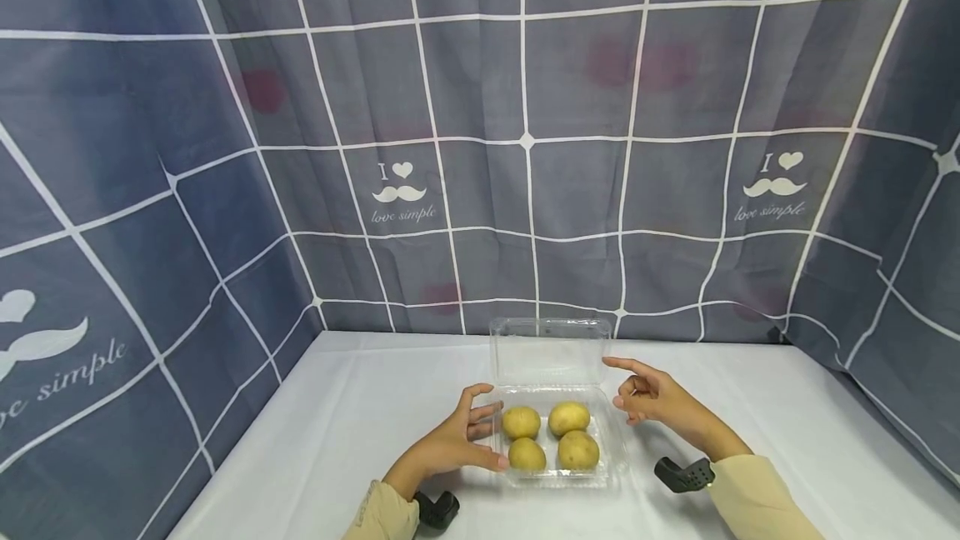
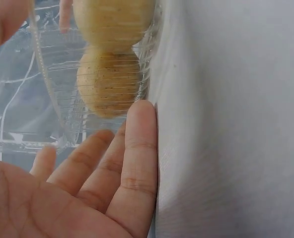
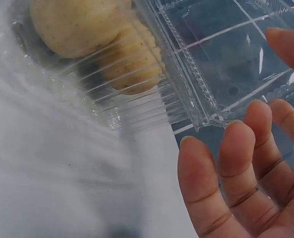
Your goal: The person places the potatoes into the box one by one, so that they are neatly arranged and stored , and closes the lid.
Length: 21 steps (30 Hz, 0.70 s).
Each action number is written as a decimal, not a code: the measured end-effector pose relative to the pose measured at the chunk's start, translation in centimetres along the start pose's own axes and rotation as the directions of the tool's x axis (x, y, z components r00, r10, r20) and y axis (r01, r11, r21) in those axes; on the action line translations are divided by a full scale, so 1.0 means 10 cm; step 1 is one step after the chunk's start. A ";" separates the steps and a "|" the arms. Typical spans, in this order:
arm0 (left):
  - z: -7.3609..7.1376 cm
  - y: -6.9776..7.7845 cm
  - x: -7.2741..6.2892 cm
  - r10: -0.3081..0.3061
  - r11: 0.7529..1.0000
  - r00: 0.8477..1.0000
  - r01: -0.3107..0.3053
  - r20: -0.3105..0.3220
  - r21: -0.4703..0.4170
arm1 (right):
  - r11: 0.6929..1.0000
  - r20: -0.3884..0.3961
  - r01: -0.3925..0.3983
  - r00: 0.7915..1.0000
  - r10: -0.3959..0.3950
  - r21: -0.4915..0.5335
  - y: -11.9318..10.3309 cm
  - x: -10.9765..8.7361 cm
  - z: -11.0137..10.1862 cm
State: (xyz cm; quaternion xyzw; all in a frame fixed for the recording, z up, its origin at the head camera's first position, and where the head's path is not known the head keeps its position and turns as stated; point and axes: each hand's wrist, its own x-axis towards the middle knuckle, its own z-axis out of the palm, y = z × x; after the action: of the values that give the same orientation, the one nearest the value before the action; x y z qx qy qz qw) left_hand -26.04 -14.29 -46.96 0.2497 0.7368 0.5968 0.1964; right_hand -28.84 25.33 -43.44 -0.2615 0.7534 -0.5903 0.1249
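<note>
A clear plastic clamshell container [image 1: 558,480] sits on the table with its lid [image 1: 551,361] raised at the back. Inside the base lie several yellow potatoes [image 1: 577,450], two of them seen through the ribbed wall in the left wrist view. My left hand [image 1: 450,444] is spread along the container's left side, thumb at the front left corner and fingertips right at the wall. On the other side, my right hand [image 1: 660,397] hovers with loosely bent fingers, its index finger [image 1: 618,362] reaching to the lid's lower right edge. Neither hand holds a potato.
A white cloth [image 1: 360,382] covers the table. Dark grey curtains [image 1: 480,190] with white grid lines hang behind it and at both sides. Black wrist mounts [image 1: 684,475] stick out near both sleeves.
</note>
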 end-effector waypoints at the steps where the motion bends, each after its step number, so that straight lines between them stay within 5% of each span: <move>1: 0.01 0.01 -0.01 -0.006 1.000 1.000 0.006 -0.008 -0.001 | 1.000 0.005 0.003 1.000 -0.003 -0.004 0.00 -0.01 0.00; 14: 0.08 0.07 -0.02 0.022 1.000 0.999 -0.023 -0.039 -0.014 | 0.996 0.021 0.086 0.996 -0.086 -0.015 0.09 -0.14 0.02; 17: 0.02 -0.09 0.04 0.045 0.999 0.999 -0.045 -0.020 -0.006 | 0.995 0.040 0.096 0.995 -0.096 0.005 0.11 -0.17 0.01; 21: 0.00 -0.10 0.05 0.028 1.000 0.999 -0.028 -0.016 0.002 | 0.992 0.072 0.125 0.989 -0.126 0.017 0.13 -0.22 0.01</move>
State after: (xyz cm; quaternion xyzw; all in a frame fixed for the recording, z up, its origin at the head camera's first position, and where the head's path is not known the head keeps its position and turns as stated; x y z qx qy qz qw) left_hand -26.60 -14.13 -47.89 0.2555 0.7352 0.6010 0.1818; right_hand -27.25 26.69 -44.94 -0.3289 0.7268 -0.5916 0.1166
